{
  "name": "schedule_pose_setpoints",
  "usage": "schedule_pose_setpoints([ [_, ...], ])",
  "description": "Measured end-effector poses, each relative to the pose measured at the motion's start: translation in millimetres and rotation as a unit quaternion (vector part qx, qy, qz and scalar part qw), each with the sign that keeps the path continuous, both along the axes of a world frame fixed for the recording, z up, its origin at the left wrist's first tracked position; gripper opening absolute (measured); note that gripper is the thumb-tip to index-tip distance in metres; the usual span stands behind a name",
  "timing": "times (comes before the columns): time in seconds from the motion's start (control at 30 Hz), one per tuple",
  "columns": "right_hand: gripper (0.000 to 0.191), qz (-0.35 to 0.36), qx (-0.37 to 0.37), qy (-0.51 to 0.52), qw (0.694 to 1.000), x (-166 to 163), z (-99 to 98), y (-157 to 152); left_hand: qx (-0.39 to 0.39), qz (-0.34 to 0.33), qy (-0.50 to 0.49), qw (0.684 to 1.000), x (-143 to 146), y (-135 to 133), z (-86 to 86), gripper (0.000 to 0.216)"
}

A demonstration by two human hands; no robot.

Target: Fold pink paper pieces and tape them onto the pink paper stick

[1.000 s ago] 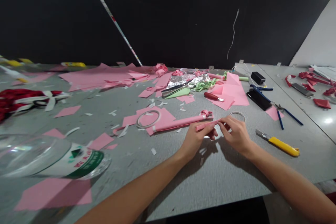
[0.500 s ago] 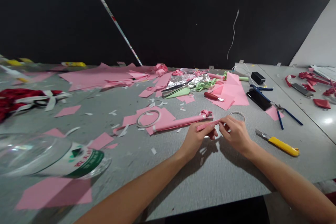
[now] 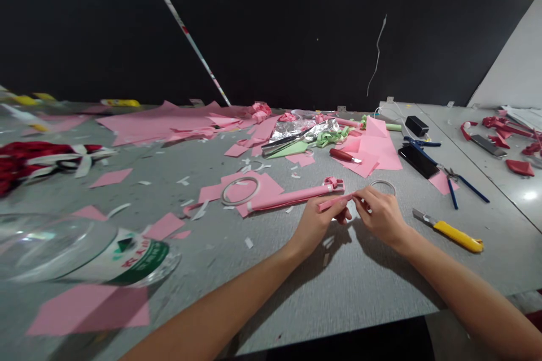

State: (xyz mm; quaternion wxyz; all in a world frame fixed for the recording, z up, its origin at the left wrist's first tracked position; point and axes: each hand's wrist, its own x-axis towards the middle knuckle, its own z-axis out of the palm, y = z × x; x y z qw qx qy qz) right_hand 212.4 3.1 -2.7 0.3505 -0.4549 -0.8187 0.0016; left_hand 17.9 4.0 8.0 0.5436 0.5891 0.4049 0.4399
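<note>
Between my two hands is a narrow folded strip of pink paper (image 3: 332, 203), held just above the grey table. My left hand (image 3: 315, 223) pinches it along its length, with the strip's left end jutting over the thumb. The fingertips of my right hand (image 3: 379, 211) close on its right end, which they partly hide. Just beyond my left hand lies a rolled pink paper tube (image 3: 288, 198) with a small looped piece at its right end. A grey ring (image 3: 240, 190) rests on pink paper to the left, and a second ring (image 3: 384, 183) lies behind my right hand.
A yellow utility knife (image 3: 457, 236), blue-handled pliers (image 3: 463, 185) and a black phone (image 3: 418, 161) lie to the right. A red-handled knife (image 3: 345, 155) and scissors (image 3: 283, 144) sit farther back. At left, a large clear bottle (image 3: 84, 251) lies on its side among paper scraps.
Both hands keep their grip on the pink strip, in nearly the same place. The whole view has shifted very slightly.
</note>
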Motion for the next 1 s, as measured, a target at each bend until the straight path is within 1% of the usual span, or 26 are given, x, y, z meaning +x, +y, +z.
schedule_pose_setpoints([
  [0.1, 0.02, -0.014, 0.009, -0.035, 0.999, -0.8, -0.5, -1.6, 0.01, -0.002, 0.015, 1.0, 0.8, -0.9, 0.3, 0.041],
  [0.23, 0.025, -0.029, 0.043, -0.083, 0.995, -2.6, -1.8, -3.9, 0.027, -0.008, 0.041, 0.999, 2.1, -2.0, -0.8, 0.041],
  [0.37, 0.024, -0.036, 0.058, -0.092, 0.993, -3.8, -3.8, -4.7, 0.041, -0.028, 0.051, 0.997, 3.7, -3.0, -0.7, 0.039],
  [0.43, 0.022, -0.041, 0.052, -0.083, 0.994, -4.1, -5.1, -4.6, 0.048, -0.033, 0.055, 0.997, 4.6, -3.7, -0.3, 0.039],
  [0.57, 0.018, -0.046, 0.041, -0.062, 0.996, -3.8, -7.1, -3.9, 0.056, -0.021, 0.058, 0.996, 5.5, -3.9, -0.4, 0.039],
  [0.7, 0.014, -0.046, 0.028, -0.028, 0.998, -1.6, -5.3, -1.7, 0.028, -0.005, 0.052, 0.998, 4.7, -2.2, -1.5, 0.04],
  [0.87, 0.015, -0.038, -0.006, 0.055, 0.998, -1.1, 1.7, 0.3, -0.019, 0.022, 0.006, 1.0, 3.3, 0.6, -2.7, 0.037],
  [1.0, 0.014, -0.025, -0.058, 0.126, 0.99, -3.7, 5.5, -0.6, -0.015, 0.023, 0.001, 1.0, 2.9, 1.6, -2.5, 0.038],
])
